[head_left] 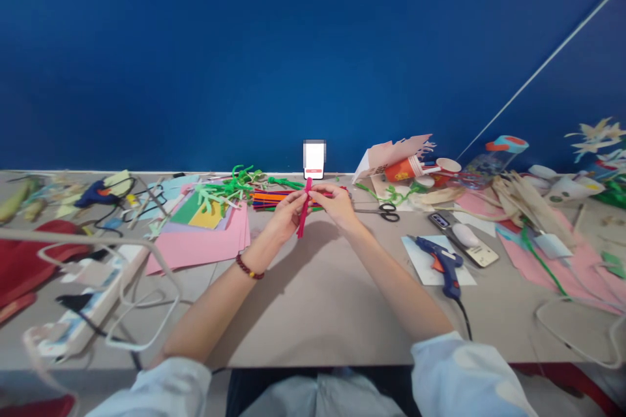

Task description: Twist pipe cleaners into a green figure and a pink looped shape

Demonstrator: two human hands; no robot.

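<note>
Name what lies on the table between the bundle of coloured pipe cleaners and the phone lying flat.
In the head view, a pair of scissors lies between the bundle and the phone, handles toward the phone.

We can't read any words or numbers here: the yellow marks [400, 173] on the red cup [409, 166] are too blurry for us, and the red bar [313, 171] on the standing phone [314, 157] is too small

Our forearms [222, 305] extend over the tabletop [313, 312]; left hand [287, 211] and right hand [336, 205] pinch together near its far edge.
</note>
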